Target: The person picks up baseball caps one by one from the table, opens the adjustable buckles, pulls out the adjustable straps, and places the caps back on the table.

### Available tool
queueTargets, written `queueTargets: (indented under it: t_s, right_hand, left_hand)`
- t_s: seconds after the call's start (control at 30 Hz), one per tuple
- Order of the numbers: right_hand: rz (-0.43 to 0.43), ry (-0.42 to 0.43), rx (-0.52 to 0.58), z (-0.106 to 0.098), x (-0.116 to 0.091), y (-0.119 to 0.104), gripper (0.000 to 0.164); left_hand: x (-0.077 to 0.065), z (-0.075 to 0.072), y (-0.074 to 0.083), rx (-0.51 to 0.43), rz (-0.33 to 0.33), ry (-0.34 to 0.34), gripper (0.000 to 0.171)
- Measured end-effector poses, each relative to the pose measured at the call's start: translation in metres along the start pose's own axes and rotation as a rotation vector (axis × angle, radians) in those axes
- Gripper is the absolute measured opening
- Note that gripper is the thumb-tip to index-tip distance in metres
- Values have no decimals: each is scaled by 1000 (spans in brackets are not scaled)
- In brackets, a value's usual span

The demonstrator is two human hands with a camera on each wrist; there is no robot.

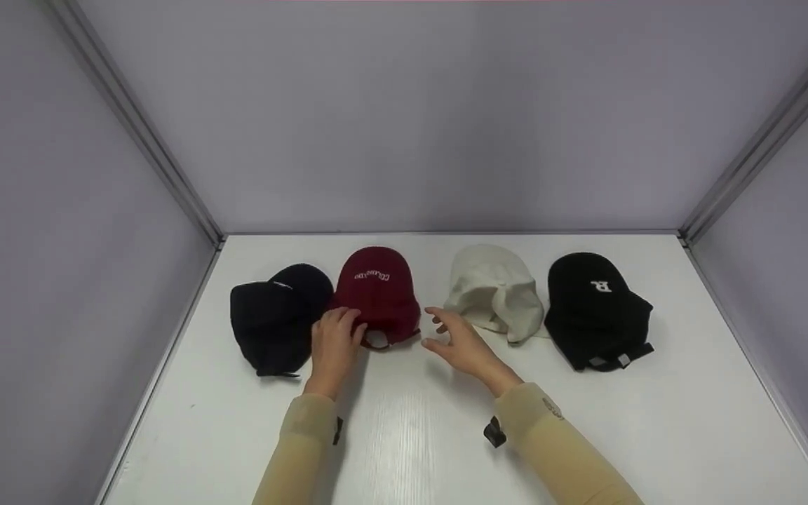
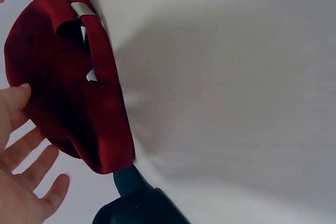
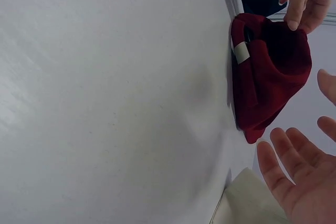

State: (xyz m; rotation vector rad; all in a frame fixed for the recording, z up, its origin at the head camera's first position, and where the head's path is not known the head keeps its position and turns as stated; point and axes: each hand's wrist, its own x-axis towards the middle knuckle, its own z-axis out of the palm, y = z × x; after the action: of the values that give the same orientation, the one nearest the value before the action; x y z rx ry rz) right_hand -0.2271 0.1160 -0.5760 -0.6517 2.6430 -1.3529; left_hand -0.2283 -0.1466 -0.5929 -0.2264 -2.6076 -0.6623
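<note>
L fingers [image 1: 334,317] on red cap [image 1: 379,298], R fingers [image 1: 450,320] nr it, apart; wht cap [image 1: 492,270] alongside.

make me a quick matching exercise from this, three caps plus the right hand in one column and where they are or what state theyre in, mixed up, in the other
Column one
1. red cap
2. cream cap
3. black cap with the R
4. right hand

Column two
A. at the right end of the row of caps
B. fingers spread, holding nothing
C. touched by the left hand
D. second from the right in the row of caps

Right pairs
1-C, 2-D, 3-A, 4-B
</note>
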Motion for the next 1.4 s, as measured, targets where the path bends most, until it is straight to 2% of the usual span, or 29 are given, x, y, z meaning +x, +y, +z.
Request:
queueTargets:
  t_s: [0.27,0.5,0.73,0.93,1.1,1.4]
  right_hand:
    - [-21,46,-19,7,5,6,56]
    - [-64,73,-42,9,4,7,51]
    - [-74,80,-88,9,1,4,49]
    - [-96,96,-153,6,-3,-8,50]
    - [-205,158,-185,2,-5,-15,44]
    - [-408,283,-124,-3,-7,-24,26]
  left_hand:
    - [5,3,1,1,95,34,13]
    - [5,3,4,3,214,117,10]
    - [7,-6,14,39,329,185,8]
    - [7,-20,27,18,415,199,7]
    - [7,-33,37,-37,421,184,7]
    - [12,-55,54,-247,332,68,6]
